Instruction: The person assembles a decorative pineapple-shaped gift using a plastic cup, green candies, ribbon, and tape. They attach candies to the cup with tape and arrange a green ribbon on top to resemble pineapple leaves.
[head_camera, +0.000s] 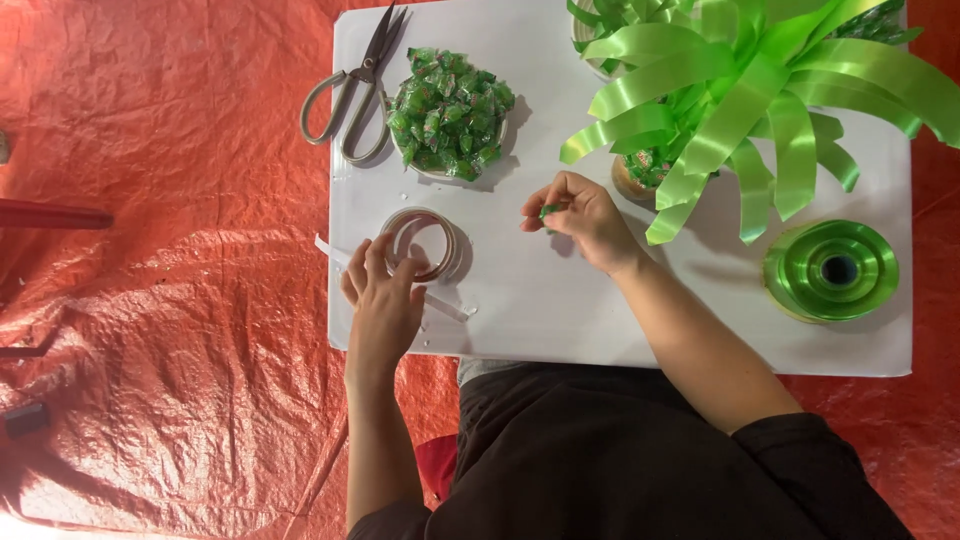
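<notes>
Head view showed my left hand (383, 300) at lower centre, fingers resting on the tape roll (420, 243), a strip trailing loose. My right hand (583, 218) at mid-frame pinched a green candy (549, 211). I judged this the taping step; next called for pulling a short piece free, steadily, near the candy bowl (449, 112) and scissors (352, 88).
</notes>
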